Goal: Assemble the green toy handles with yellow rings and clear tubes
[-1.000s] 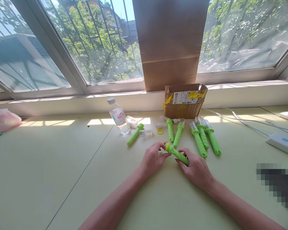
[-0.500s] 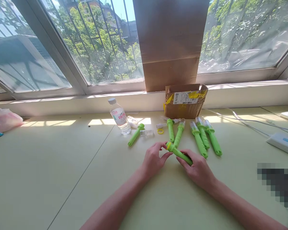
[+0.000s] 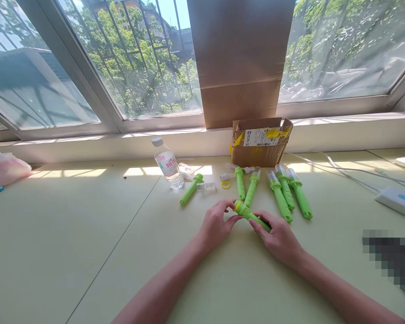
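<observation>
My right hand (image 3: 275, 234) is closed around the lower part of a green plastic flashlight-shaped handle (image 3: 248, 213), which slants up to the left above the table. At its wider end sits a yellow ring (image 3: 236, 205). The fingers of my left hand (image 3: 218, 220) pinch around that end, at the ring; the exact contact is partly hidden. Just beyond lie a green handle without a clear cap (image 3: 240, 184) and a capped one (image 3: 252, 186). Another bare green handle (image 3: 191, 190) rests to the left, beside clear ribbed caps (image 3: 206, 187). A loose yellow ring (image 3: 225, 184) lies nearby.
Three capped green handles (image 3: 300, 198) lie together at the right. A water bottle (image 3: 168, 164) stands at the back left of them, and an opened cardboard box (image 3: 256, 155) by the window sill. White cables run to a power strip (image 3: 398, 202). A pink bag (image 3: 6, 168) lies far left.
The handle's wide end has rolled slightly between my hands, and my right thumb has shifted a little along it. Both hands stay in nearly the same place.
</observation>
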